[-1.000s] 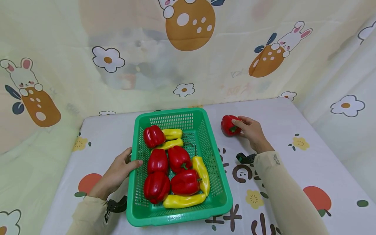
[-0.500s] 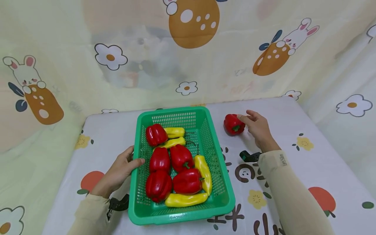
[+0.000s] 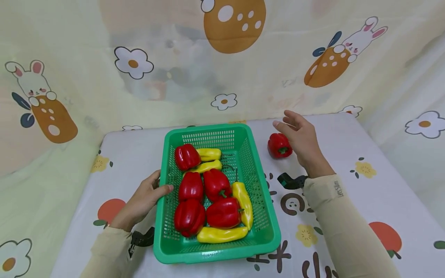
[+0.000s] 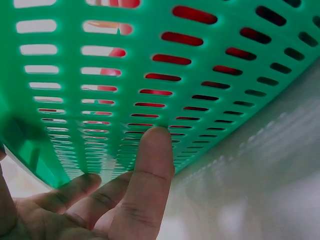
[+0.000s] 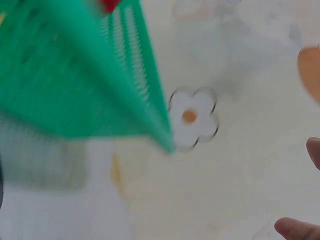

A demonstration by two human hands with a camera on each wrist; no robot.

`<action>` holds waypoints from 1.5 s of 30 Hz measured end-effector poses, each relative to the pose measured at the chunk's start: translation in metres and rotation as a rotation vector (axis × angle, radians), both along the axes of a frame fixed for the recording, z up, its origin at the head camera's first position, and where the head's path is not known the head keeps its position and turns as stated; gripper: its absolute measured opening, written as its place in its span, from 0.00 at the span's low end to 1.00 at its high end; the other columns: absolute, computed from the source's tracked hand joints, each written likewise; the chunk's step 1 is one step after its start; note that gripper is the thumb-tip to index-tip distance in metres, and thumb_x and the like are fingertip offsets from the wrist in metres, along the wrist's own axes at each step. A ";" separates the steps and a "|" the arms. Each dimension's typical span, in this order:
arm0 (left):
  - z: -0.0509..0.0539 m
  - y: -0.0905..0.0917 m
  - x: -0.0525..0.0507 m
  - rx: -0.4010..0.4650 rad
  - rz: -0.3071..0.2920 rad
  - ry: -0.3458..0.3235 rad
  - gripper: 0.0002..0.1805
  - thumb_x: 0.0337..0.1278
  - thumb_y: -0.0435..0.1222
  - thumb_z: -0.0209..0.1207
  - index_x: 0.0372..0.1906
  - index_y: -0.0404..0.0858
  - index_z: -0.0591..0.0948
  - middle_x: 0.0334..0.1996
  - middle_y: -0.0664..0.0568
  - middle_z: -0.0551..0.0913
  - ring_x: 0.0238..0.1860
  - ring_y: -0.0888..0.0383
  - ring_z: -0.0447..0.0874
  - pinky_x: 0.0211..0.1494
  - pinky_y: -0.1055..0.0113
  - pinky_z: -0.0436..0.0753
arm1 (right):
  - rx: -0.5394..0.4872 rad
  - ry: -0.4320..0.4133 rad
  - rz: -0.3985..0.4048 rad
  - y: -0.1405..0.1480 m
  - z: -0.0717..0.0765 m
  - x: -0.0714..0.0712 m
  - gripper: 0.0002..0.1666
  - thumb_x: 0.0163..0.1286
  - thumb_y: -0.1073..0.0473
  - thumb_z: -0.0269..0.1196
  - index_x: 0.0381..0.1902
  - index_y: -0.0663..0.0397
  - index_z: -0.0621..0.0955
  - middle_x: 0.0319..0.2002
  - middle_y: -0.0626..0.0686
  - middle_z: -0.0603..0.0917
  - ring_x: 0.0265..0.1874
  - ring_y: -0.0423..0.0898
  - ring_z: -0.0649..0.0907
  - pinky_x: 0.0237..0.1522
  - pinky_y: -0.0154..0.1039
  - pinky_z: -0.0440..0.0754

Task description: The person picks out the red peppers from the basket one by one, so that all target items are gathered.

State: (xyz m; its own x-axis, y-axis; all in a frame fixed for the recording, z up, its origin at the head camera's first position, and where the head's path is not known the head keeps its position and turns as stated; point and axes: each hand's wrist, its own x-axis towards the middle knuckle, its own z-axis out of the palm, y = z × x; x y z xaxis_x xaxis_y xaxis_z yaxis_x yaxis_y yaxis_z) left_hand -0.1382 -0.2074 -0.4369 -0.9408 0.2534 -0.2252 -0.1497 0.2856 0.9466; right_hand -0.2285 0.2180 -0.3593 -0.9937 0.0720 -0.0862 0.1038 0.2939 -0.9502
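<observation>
Right grip [image 3: 303, 141], loose and empty, hovers beside the red bell pepper [image 3: 278, 145] right of the green basket [image 3: 222, 255] on the bench [image 3: 337, 137]; a knock could roll it. Left grip [image 3: 141, 201] pinches the basket's left rim [image 3: 165, 156].

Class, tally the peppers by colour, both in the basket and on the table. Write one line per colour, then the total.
Red peppers: 6 (5 in the basket, 1 on the table)
Yellow peppers: 4 (all in the basket)
Total: 10
</observation>
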 end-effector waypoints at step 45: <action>-0.004 0.001 0.003 0.051 0.015 -0.007 0.35 0.73 0.38 0.55 0.80 0.38 0.60 0.65 0.28 0.76 0.46 0.41 0.92 0.40 0.49 0.92 | -0.060 -0.242 0.597 -0.154 -0.023 -0.033 0.41 0.75 0.48 0.66 0.79 0.54 0.66 0.72 0.58 0.73 0.69 0.59 0.76 0.64 0.57 0.82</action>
State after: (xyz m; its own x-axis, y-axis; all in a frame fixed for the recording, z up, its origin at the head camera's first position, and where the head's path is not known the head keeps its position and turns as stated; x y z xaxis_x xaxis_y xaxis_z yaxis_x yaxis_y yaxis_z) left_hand -0.1348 -0.2063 -0.4410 -0.9430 0.2506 -0.2188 -0.1600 0.2350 0.9587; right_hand -0.2616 0.0644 -0.3826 -0.8133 -0.4986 -0.3001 0.1527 0.3147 -0.9368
